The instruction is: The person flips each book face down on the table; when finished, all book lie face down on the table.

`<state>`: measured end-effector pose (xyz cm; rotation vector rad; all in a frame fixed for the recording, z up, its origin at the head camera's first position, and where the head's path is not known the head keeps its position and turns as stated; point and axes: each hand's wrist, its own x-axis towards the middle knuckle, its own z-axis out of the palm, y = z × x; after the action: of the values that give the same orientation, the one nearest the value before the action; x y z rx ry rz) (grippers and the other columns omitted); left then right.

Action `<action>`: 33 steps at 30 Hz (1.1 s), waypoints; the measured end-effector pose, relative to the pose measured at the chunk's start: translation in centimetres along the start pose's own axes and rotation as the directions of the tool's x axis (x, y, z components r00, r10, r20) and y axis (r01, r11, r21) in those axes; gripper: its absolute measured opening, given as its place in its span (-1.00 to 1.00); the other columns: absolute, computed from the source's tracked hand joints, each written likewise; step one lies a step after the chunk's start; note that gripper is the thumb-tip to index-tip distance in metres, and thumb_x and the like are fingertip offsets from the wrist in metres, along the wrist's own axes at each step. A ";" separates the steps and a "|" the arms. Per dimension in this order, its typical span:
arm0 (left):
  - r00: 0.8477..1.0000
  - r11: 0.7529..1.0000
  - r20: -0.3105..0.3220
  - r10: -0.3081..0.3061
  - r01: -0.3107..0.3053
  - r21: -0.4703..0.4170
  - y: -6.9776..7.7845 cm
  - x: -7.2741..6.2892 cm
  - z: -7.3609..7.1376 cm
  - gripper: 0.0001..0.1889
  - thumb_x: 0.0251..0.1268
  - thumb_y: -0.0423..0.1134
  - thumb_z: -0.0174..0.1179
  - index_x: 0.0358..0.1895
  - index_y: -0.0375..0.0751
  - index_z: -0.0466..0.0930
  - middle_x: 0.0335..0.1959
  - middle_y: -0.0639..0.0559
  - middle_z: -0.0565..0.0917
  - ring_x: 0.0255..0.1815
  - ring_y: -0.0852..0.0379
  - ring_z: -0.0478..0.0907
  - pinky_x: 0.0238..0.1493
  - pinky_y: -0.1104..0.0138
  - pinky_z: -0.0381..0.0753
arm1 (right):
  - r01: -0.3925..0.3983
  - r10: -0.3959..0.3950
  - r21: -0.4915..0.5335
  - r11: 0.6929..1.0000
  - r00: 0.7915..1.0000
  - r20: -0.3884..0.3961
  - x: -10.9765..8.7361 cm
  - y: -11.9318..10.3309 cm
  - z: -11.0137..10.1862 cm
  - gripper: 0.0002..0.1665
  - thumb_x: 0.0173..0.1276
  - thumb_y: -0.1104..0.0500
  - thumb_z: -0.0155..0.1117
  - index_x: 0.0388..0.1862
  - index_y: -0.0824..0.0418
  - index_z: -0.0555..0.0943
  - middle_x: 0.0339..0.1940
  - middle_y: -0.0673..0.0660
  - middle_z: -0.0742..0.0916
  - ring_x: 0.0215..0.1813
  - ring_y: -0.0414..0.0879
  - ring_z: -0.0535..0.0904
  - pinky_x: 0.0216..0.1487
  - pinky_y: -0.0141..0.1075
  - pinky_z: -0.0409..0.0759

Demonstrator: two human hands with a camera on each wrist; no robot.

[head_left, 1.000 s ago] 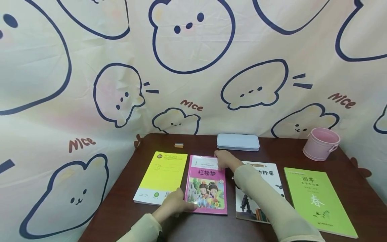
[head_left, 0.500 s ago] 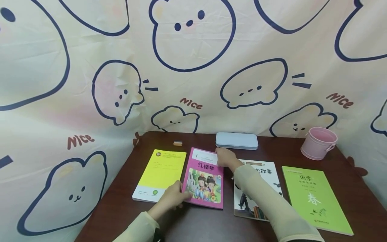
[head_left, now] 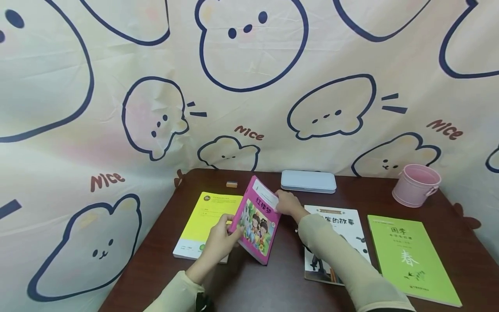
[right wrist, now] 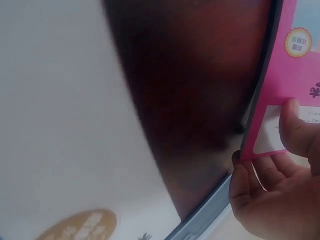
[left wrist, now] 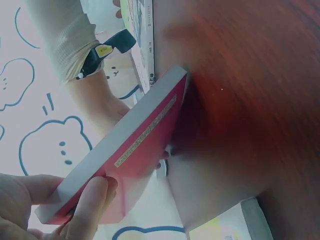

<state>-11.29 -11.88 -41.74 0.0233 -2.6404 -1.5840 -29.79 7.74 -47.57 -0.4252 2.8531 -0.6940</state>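
A pink book (head_left: 257, 221) with two cartoon figures on its cover is held tilted, raised off the table between both hands. My left hand (head_left: 219, 238) grips its lower left corner, thumb on the cover; the left wrist view shows fingers on both faces of the book (left wrist: 135, 145). At the upper right corner my right hand (head_left: 287, 203) pinches it, and in the right wrist view the thumb (right wrist: 295, 130) lies on the cover with fingers behind. Just left of the pink book lies a yellow book (head_left: 206, 221), partly covered by the left hand and the pink book.
A white book (head_left: 347, 223) lies under the right forearm, with a green book (head_left: 411, 260) to its right. Along the back of the dark table (head_left: 280, 286) are an eraser (head_left: 231, 184), a pale blue case (head_left: 308, 181) and a pink bucket (head_left: 414, 190). A patterned cloth hangs behind.
The pink book, flat on the table a second ago, has been lifted and tilted, its top leaning right to left over the yellow book's edge. The left hand has risen with it.
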 end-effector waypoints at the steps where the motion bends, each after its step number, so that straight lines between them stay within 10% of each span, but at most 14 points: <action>1: 1.000 1.000 -0.002 0.008 -0.008 0.010 0.1 0.0 0.0 -0.63 0.26 -0.24 0.21 0.03 -0.31 0.34 -0.42 -0.10 0.67 -0.59 0.11 0.60 -0.49 0.29 0.65 | -0.001 0.001 0.021 1.000 1.000 0.002 0.0 0.0 0.0 -0.37 0.04 0.21 0.38 0.15 0.24 0.48 -0.09 0.15 0.67 -0.21 -0.02 0.51 -0.07 -0.09 0.50; 17: 0.995 0.984 0.014 0.101 -0.102 0.144 1.2 -0.6 0.2 -0.56 0.22 -0.21 0.26 0.13 -0.16 0.36 -0.19 -0.15 0.68 -0.55 0.18 0.51 -0.66 0.46 0.42 | 0.008 -0.007 0.258 0.966 1.000 -0.004 -1.1 -1.3 0.3 -0.34 0.21 0.17 0.34 0.25 0.37 0.39 0.05 0.28 0.62 0.05 0.09 0.55 0.08 -0.06 0.51; 25: 0.990 0.976 0.031 0.141 -0.144 0.163 1.4 -1.2 0.9 -0.55 0.19 -0.22 0.28 0.13 -0.13 0.37 -0.14 -0.13 0.66 -0.37 0.12 0.59 -0.49 0.43 0.58 | -0.151 0.181 0.701 0.697 0.983 0.032 -2.1 -3.2 -0.6 -0.39 0.45 -0.20 -0.11 0.25 0.20 0.38 -0.14 0.33 0.62 -0.36 0.08 0.66 -0.40 -0.16 0.67; 33: 0.968 0.952 0.086 0.237 -0.249 0.180 1.9 -1.1 2.4 -0.51 0.16 -0.22 0.29 0.15 -0.14 0.34 -0.17 0.00 0.62 -0.29 0.18 0.61 -0.36 0.46 0.60 | -0.140 0.318 0.569 0.810 0.920 -0.227 -2.7 -6.0 -3.8 -0.42 0.27 -0.33 -0.03 0.05 0.03 0.47 -0.33 0.12 0.61 -0.62 -0.07 0.50 -0.68 -0.29 0.51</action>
<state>-10.30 -8.76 -41.22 -0.3363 -2.7053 -1.2749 -26.74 5.08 -41.20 0.1396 2.7156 -1.5760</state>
